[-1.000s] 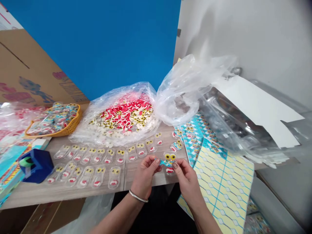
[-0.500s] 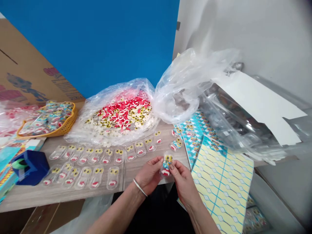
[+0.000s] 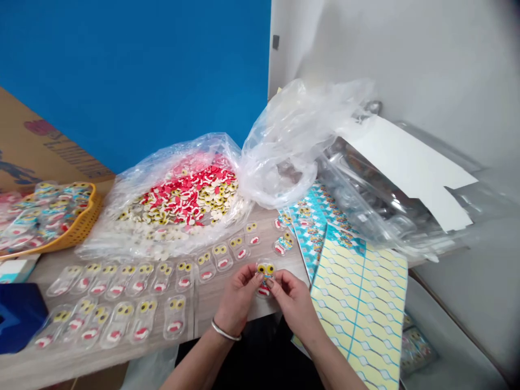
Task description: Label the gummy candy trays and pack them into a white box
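Observation:
Between both hands, just over the table's front edge, is a small clear plastic blister point(image 3: 265, 269) with yellow eyes, a blue patch and a red mouth piece. My left hand point(image 3: 239, 298) grips its left side between thumb and fingers; a metal bangle circles that wrist. My right hand point(image 3: 293, 297) pinches the right side, its thumb on the blister's front. On the table to the left, similar clear blisters point(image 3: 174, 318) lie in two rows, each with yellow eyes and a red mouth. Two blisters with blue patches, one of them a finished-looking blister point(image 3: 283, 244), lie beyond my right hand.
Sheets of blue stickers point(image 3: 311, 222) and a partly peeled yellow backing sheet point(image 3: 365, 303) lie at right. Behind stand a bag of red and yellow pieces point(image 3: 187, 189) and clear plastic packaging point(image 3: 365, 200). At left are an orange basket point(image 3: 91, 219) and a blue tape dispenser point(image 3: 20, 319).
My view has turned, so the table's things sit further left or lower. The thumbs have shifted on the blister, my right thumb now across its middle. Both hands still hold it.

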`<state>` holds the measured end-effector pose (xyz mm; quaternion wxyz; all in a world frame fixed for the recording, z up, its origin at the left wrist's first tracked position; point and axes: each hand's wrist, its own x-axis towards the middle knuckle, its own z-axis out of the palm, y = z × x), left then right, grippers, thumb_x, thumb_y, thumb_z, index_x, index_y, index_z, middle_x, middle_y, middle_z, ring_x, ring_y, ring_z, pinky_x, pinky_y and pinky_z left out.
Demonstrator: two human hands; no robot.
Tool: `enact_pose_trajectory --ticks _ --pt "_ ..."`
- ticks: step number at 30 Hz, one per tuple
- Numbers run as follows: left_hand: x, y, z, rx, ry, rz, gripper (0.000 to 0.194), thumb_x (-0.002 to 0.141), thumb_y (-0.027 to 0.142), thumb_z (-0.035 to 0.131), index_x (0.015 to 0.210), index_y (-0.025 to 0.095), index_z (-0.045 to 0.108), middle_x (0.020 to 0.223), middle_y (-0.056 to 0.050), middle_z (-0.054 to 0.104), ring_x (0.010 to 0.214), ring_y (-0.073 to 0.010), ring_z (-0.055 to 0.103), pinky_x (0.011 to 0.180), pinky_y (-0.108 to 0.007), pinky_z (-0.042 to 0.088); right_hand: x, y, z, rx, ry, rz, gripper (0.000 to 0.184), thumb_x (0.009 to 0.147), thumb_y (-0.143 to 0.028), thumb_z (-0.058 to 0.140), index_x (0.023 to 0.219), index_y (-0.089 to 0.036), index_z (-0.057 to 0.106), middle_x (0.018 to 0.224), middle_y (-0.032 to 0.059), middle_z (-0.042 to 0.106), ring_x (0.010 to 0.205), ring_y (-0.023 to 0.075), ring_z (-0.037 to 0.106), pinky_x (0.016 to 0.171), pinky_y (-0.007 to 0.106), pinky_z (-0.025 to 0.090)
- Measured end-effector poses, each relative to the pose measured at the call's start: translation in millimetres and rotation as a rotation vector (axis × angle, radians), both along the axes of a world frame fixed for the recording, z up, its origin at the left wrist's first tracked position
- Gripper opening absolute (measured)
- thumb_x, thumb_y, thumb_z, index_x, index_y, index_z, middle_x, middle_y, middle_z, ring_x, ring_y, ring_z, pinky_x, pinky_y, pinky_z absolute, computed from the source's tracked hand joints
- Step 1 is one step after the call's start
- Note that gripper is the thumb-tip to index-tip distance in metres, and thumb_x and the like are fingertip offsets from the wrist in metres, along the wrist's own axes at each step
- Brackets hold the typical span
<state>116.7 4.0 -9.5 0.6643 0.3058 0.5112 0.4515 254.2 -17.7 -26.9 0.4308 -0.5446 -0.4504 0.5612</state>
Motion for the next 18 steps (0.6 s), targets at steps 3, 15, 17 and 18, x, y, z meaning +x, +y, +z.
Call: enact_pose_trajectory --ticks 3,15,17,18 --pt "5 19 -7.5 -0.023 0.032 -0.059 0.04 0.067 0.037 0.082 0.1 0.016 0.071 0.088 -0.006 0.073 0.078 -0.0181 0.065 0.076 -0.029 0.048 13 26 -8.4 -0.017 -0.04 -0.126 0.035 0.082 -0.045 0.066 0.104 -0.02 0.057 0.061 -0.005 0.055 0.054 0.0145 0.049 0.054 0.026 0.038" --pt "69 34 -12.5 0.274 0.388 -0.319 0.024 0.079 0.03 0.069 0.101 0.022 0.074 0.097 -0.009 0.074 0.09 -0.0249 0.066 0.085 -0.034 0.046 101 57 -0.7 0.279 -0.82 -0.443 0.024 0.095 -0.037 0.048 0.1 -0.02 0.064 0.099 0.0075 0.067 0.089 0.0207 0.06 0.082 0.032 0.043" --pt "95 36 -18.1 0.381 0.461 -0.399 0.035 0.082 0.027 0.064 0.117 0.023 0.069 0.11 -0.011 0.072 0.099 -0.0269 0.064 0.09 -0.036 0.043 119 33 -11.6 0.276 -0.932 -0.504 0.025 0.095 -0.035 0.048 0.105 -0.018 0.063 0.102 0.0096 0.067 0.095 0.0234 0.058 0.087 0.036 0.042" --pt "110 40 -20.6 0.43 0.506 -0.399 0.039 0.083 0.025 0.063 0.122 0.022 0.066 0.114 -0.013 0.07 0.103 -0.0279 0.063 0.093 -0.037 0.042 127 23 -18.1 0.272 -0.969 -0.519 0.025 0.094 -0.034 0.048 0.106 -0.017 0.062 0.104 0.0107 0.066 0.099 0.0248 0.057 0.089 0.038 0.042"
